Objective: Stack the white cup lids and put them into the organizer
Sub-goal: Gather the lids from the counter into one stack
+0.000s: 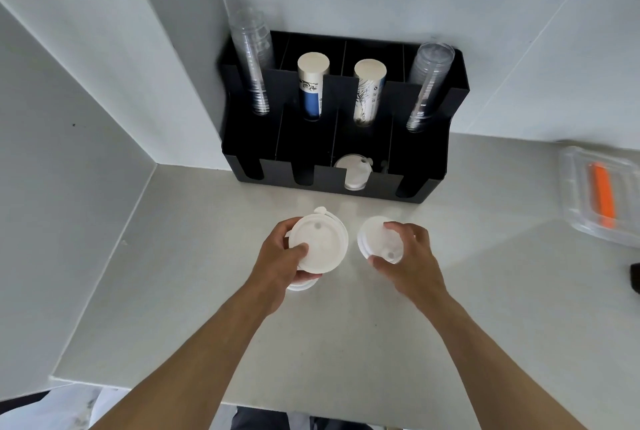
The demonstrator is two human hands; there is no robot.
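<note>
My left hand (282,261) grips a white cup lid (320,244) held just above the counter, thumb on its top; more white lids show beneath it, at the hand's lower edge (300,286). My right hand (410,255) holds a small stack of white lids (372,234) between thumb and fingers, to the right of the first lid. The black organizer (429,184) stands against the wall behind both hands. A stack of white lids (353,171) sits in its third front slot from the left.
The organizer's back slots hold two stacks of clear cups (254,66) (424,87) and two stacks of paper cups (311,83) (367,90). A clear plastic box (575,194) with an orange item lies at the right. A wall corner rises on the left.
</note>
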